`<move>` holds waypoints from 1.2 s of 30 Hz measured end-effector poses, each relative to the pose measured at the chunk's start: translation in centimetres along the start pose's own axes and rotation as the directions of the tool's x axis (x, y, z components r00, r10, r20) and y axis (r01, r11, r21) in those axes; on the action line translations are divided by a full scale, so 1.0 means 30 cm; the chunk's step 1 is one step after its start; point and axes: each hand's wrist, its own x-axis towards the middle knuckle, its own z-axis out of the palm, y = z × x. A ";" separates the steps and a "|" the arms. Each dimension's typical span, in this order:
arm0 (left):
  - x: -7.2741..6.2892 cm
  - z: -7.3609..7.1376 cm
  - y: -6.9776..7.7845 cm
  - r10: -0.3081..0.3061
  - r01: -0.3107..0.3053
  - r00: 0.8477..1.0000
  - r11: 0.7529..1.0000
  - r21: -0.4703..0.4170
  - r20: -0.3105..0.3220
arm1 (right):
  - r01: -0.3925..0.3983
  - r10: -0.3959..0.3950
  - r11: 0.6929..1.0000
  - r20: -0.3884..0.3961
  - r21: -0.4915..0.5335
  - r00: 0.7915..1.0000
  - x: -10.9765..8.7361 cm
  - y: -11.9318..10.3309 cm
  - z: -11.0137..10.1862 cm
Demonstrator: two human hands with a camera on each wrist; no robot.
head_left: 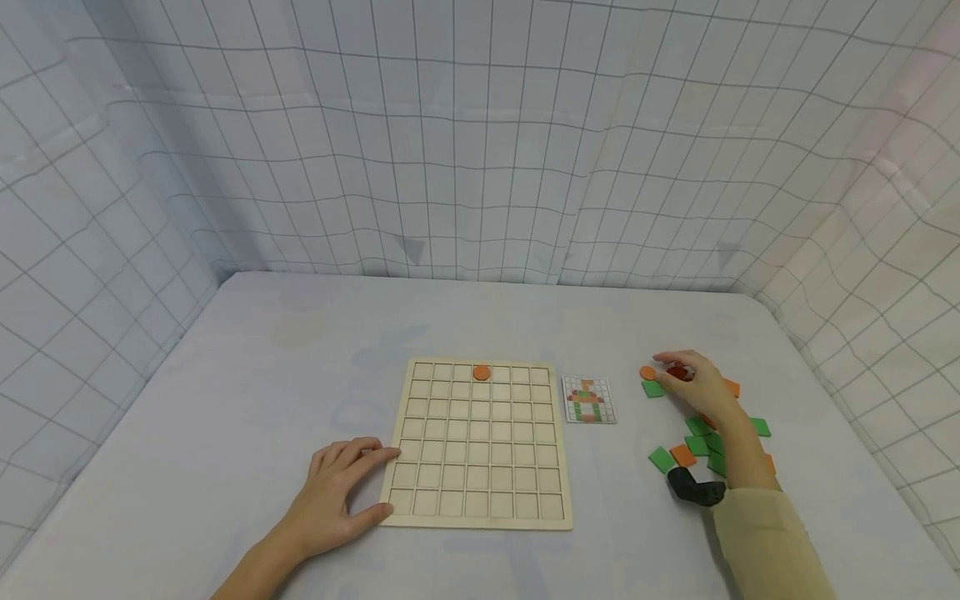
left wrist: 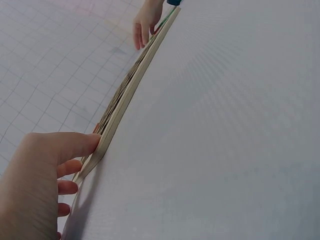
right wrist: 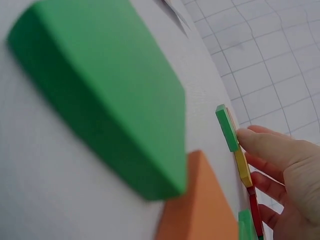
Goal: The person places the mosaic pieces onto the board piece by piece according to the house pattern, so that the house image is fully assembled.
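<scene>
A pale wooden grid board (head_left: 480, 454) lies flat, with one orange disc (head_left: 482, 372) in its top row. My left hand (head_left: 337, 496) rests at the board's left edge; its thumb and a fingertip touch the rim. In the left wrist view, the thumb (left wrist: 82, 145) presses the board's side. On the right, my right hand (head_left: 701, 385) reaches over loose pieces, fingers spread around a dark red piece (head_left: 678, 372). Beside its thumb lie another orange disc (head_left: 647, 373) and a green tile (head_left: 653, 389). The right wrist view shows a yellow piece (right wrist: 242, 167) by the fingers.
A small pattern card (head_left: 588, 400) with a coloured grid figure lies between board and pieces. Several green and orange tiles (head_left: 662, 459) are scattered under and around the right forearm. A black wrist device (head_left: 696, 487) sits at the right sleeve. Gridded white cloth (head_left: 480, 167) hangs around the table.
</scene>
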 end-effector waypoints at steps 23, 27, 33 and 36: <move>-0.001 -0.001 0.002 -0.015 0.015 1.000 1.000 -0.003 0.010 | 0.008 -0.007 0.999 0.039 -0.042 0.999 0.018 -0.003 0.008; -0.001 -0.001 0.003 -0.015 0.015 1.000 1.000 -0.003 0.012 | 0.000 0.002 0.999 0.033 -0.048 0.999 0.019 0.000 0.010; -0.001 -0.002 0.003 -0.012 0.012 1.000 1.000 -0.002 0.012 | 0.016 -0.015 0.999 0.018 -0.051 1.000 0.024 0.007 0.013; -0.001 -0.002 0.003 -0.008 0.008 1.000 1.000 -0.002 0.010 | 0.038 -0.038 0.998 0.008 -0.057 0.999 0.027 0.009 0.016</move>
